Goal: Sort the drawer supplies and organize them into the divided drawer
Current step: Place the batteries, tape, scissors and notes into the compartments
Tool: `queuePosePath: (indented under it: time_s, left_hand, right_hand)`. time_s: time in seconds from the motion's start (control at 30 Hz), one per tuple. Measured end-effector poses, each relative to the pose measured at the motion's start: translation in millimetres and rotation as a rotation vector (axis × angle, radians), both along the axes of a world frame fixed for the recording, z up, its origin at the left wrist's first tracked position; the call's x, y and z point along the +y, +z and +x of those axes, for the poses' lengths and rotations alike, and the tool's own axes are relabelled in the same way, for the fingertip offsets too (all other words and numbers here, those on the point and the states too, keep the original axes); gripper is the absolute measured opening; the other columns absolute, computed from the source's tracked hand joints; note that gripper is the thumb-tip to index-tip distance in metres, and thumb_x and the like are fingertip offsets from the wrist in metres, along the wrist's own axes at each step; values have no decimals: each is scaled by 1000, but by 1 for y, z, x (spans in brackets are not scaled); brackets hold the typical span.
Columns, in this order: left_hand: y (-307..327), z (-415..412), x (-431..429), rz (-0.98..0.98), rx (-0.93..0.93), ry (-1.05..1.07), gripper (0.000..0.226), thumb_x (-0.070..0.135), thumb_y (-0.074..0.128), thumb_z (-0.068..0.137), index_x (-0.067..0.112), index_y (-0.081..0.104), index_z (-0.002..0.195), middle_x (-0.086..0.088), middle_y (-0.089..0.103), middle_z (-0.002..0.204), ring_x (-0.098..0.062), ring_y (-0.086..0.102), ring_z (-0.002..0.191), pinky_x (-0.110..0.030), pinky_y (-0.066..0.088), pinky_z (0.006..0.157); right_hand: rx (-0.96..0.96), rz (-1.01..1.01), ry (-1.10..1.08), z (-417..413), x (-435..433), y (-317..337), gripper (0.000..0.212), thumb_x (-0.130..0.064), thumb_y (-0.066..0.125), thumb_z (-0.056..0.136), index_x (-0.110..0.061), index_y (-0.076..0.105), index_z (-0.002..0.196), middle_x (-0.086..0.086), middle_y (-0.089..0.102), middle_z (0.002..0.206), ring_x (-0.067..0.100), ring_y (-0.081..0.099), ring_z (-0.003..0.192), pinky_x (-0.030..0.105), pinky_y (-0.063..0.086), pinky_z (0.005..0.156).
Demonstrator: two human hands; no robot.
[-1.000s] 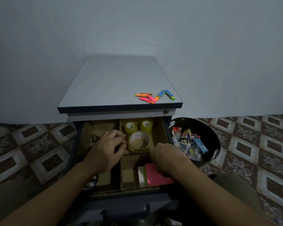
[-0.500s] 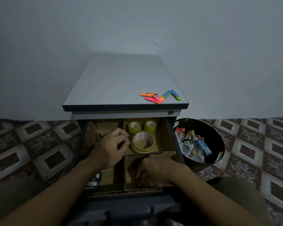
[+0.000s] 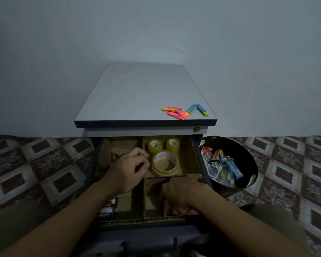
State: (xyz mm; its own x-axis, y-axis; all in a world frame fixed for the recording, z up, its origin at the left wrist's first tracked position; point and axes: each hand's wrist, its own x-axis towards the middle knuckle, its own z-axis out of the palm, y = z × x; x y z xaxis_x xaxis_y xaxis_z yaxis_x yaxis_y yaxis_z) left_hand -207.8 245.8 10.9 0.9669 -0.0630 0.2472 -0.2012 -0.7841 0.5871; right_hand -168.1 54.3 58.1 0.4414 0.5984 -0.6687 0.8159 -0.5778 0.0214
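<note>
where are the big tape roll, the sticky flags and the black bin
big tape roll point(image 3: 164, 172): head view, on the roll's near yellow wall
sticky flags point(image 3: 174, 114): head view, on a pink strip in the pile
black bin point(image 3: 246, 160): head view, on its bare inner wall, right side

Dim, cool light fr above. Deep shadow under R hand point(image 3: 178, 196); faint sheen on tape roll point(image 3: 164, 173) just right of L hand point(image 3: 127, 170). Wall point(image 3: 156, 34) beyond them brightest at centre, corners vignetted. Edges bowed, soft.
</note>
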Motion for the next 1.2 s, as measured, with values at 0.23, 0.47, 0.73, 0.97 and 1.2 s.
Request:
queuePosePath:
  time_s: [0.23, 0.47, 0.73, 0.97, 1.2]
  left_hand:
    - [1, -1, 0, 5, 9, 4, 17, 29, 54, 100, 26, 66, 88, 25, 47, 115, 3, 54, 94, -18, 43, 77]
    - [2, -1, -3, 5, 24, 16, 16, 29, 54, 99, 27, 66, 89, 25, 47, 115, 4, 54, 98, -18, 45, 80]
    - [11, -2, -8, 46, 46, 50, 15, 30, 55, 98, 33, 64, 86, 22, 48, 111, 2, 47, 104, -22, 42, 85]
    - [41, -1, -20, 138, 92, 117, 12, 36, 52, 97, 32, 64, 97, 17, 55, 100, -1, 47, 95, -29, 47, 84]
    - [101, 13, -38, -116, 90, 170, 11, 30, 61, 96, 28, 70, 90, 13, 67, 80, -1, 62, 75, -20, 48, 66]
  right_hand:
    - [-9, -39, -8, -1, 2, -2, 57, -20, 68, 84, -22, 51, 138, 16, 63, 122, 42, 59, 112, 76, 40, 89]
    - [-26, -30, 12, -2, -3, 3, 55, -20, 66, 88, -24, 50, 140, 15, 58, 132, 43, 52, 122, 83, 32, 83]
    - [-25, 29, 15, -2, -7, 2, 47, -21, 65, 88, -22, 56, 134, 13, 63, 125, 39, 57, 114, 63, 43, 81]
    - [224, 277, -117, 9, -22, 15, 40, -13, 62, 93, -24, 61, 131, 8, 72, 108, 20, 68, 90, 34, 57, 77]
    - [269, 633, -374, 32, -42, 64, 16, -16, 52, 100, -17, 67, 106, 0, 67, 69, 5, 59, 51, 19, 48, 54]
